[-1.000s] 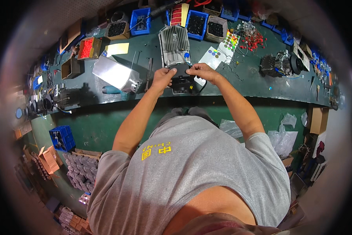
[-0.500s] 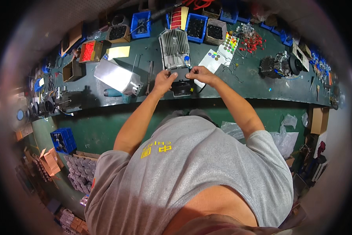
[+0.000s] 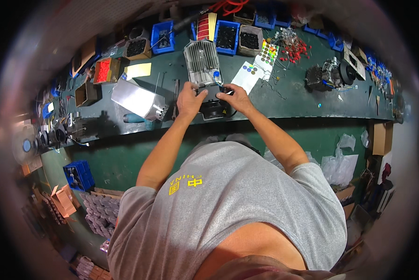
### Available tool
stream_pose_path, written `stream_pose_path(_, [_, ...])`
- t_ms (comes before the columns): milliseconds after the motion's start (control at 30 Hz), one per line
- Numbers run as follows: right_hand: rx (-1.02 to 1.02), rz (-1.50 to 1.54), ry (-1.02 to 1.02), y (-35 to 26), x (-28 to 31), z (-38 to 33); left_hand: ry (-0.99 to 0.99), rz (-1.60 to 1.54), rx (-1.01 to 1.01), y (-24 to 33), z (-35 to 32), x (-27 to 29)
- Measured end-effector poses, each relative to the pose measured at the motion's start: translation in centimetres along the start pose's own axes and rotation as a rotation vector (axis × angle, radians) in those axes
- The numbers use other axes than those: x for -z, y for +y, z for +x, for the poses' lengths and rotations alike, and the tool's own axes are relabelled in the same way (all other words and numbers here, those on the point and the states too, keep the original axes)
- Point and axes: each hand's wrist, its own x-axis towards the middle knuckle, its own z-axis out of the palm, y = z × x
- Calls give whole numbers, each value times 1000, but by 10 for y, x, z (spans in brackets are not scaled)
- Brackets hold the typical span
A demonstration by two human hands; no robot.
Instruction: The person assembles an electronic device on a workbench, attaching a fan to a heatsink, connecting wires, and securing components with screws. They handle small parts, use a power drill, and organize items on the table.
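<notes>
A finned grey metal housing [image 3: 201, 62] lies on the green workbench [image 3: 288, 100], with a black fan unit [image 3: 214, 109] at its near end by the bench edge. My left hand [image 3: 190, 99] rests on the left side of the black unit, fingers curled at the housing's near edge. My right hand [image 3: 236, 97] pinches small wires or a connector at the joint between housing and fan. What exactly lies between the fingers is too small to tell.
A silver metal box [image 3: 138, 99] lies left of my hands. Blue bins [image 3: 227, 36] of small parts line the back. Sheets of coloured round stickers [image 3: 257, 66] and a motor-like assembly [image 3: 329, 74] sit to the right. Blue crate [image 3: 78, 174] and cartons stand on the floor.
Both hands have shifted slightly farther onto the joint between the housing and the black fan unit; my head has tilted, so the bench sits a little higher in view.
</notes>
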Motion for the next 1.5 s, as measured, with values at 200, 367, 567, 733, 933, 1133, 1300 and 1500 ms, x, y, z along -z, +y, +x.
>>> stream_pose_path(200, [11,26,-11,-12,-2,-7,-104,43,-582,12,17,1])
stream_pose_path(367, [-6,-31,-23,-13,-1,-7,-217,240,-602,20,25,-3])
stream_pose_path(567, [-67,28,-58,-18,0,-7,-226,253,-640,18,27,-4])
stream_pose_path(733, [-101,-53,-75,-29,5,-11,-282,368,-642,19,31,-5])
stream_pose_path(933, [-24,281,-125,17,17,-7,-304,368,-627,25,30,-4])
stream_pose_path(1133, [-226,241,-315,17,40,-3,-246,354,-602,22,27,-11])
stream_pose_path(1300, [-320,361,-331,22,46,-1,-245,348,-598,20,27,-12])
stream_pose_path(1500, [-523,634,-395,22,60,4,-239,358,-580,22,25,-11])
